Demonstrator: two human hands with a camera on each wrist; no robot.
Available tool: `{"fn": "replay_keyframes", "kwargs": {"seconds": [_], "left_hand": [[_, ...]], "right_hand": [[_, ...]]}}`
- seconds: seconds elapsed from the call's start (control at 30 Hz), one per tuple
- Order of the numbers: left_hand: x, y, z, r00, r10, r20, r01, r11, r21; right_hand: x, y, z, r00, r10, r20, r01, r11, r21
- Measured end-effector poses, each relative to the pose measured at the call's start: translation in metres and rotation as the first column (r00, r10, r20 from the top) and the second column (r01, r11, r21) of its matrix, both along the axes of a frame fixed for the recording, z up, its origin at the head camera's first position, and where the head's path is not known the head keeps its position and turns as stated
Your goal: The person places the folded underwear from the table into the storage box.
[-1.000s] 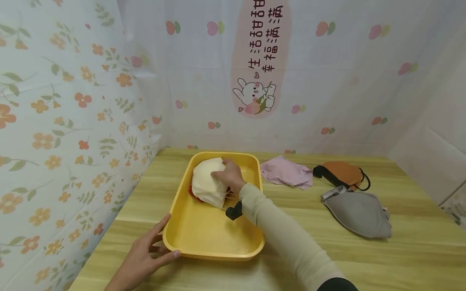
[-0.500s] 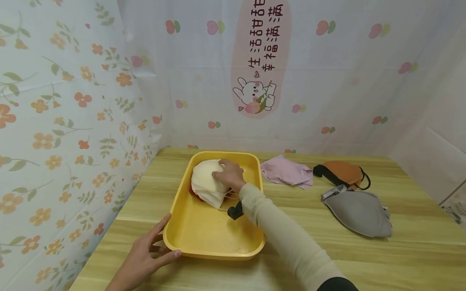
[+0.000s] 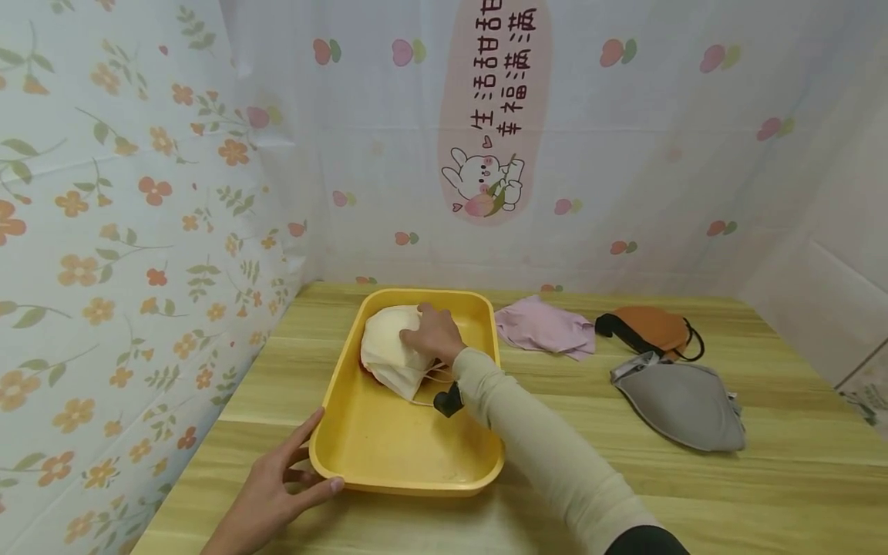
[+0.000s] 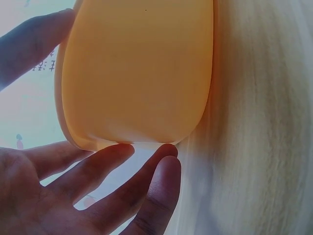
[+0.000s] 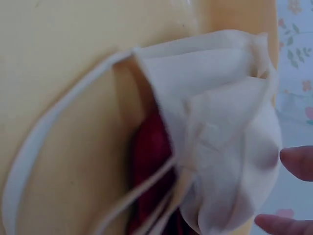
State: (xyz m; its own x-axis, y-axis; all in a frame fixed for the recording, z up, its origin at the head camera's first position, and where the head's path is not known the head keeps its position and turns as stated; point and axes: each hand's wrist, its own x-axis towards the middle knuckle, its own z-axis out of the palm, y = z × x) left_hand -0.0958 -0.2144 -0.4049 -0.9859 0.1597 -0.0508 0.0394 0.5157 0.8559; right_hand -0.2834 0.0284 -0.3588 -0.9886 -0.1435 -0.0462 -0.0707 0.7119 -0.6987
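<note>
A yellow plastic tub (image 3: 398, 487) stands on the table. My left hand (image 3: 274, 482) rests against its near-left corner, fingers spread and fingertips touching the outer wall and rim; the left wrist view shows the tub's wall (image 4: 139, 73) above them. Inside, toward the far end, lies a rounded cream fabric piece (image 3: 391, 339) with thin straps. My right hand (image 3: 438, 333) is over its right side, fingers extended. In the right wrist view, two fingertips (image 5: 299, 161) show beside the cream fabric, one close to or touching it. Dark red fabric (image 5: 151, 152) lies partly hidden underneath.
Right of the tub lie a pale pink cloth (image 3: 544, 327), an orange fabric piece (image 3: 652, 327) with black loops, and a grey cup-shaped fabric piece (image 3: 683, 405). Patterned sheets (image 3: 375, 154) hang behind and at the left. The wooden table (image 3: 610, 470) extends to the right.
The cream fabric piece has shifted slightly left and settled lower in the tub, covering more of the red. My right hand has moved only a little; my left hand keeps its place.
</note>
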Motion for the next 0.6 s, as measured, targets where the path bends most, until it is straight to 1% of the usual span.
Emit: {"fn": "replay_keyframes", "kwargs": {"seconds": [0.13, 0.23, 0.33, 0.4, 0.5, 0.6], "left_hand": [[0.0, 0.001, 0.0, 1.0, 0.001, -0.004, -0.001, 1.0, 0.0], [0.0, 0.001, 0.0, 1.0, -0.002, -0.017, 0.002, 1.0, -0.003], [0.0, 0.002, -0.001, 0.999, -0.003, -0.032, 0.002, 1.0, -0.008], [0.001, 0.002, -0.001, 0.999, -0.003, -0.04, 0.003, 1.0, -0.011], [0.001, 0.002, -0.001, 0.999, -0.004, -0.05, 0.004, 1.0, -0.01], [0.001, 0.003, 0.0, 0.999, 0.01, -0.036, -0.011, 1.0, -0.006]], "right_hand": [[-0.001, 0.003, 0.008, 0.999, 0.021, -0.037, -0.017, 0.996, 0.091], [0.0, 0.006, 0.015, 0.997, 0.033, -0.07, -0.02, 0.986, 0.167], [0.0, 0.01, 0.024, 0.994, 0.043, -0.096, -0.021, 0.976, 0.218], [0.0, 0.012, 0.031, 0.992, 0.047, -0.118, -0.02, 0.975, 0.223], [0.0, 0.016, 0.043, 0.988, 0.053, -0.146, -0.023, 0.979, 0.202], [0.0, 0.021, 0.056, 0.986, 0.057, -0.155, -0.03, 0.985, 0.171]]}}
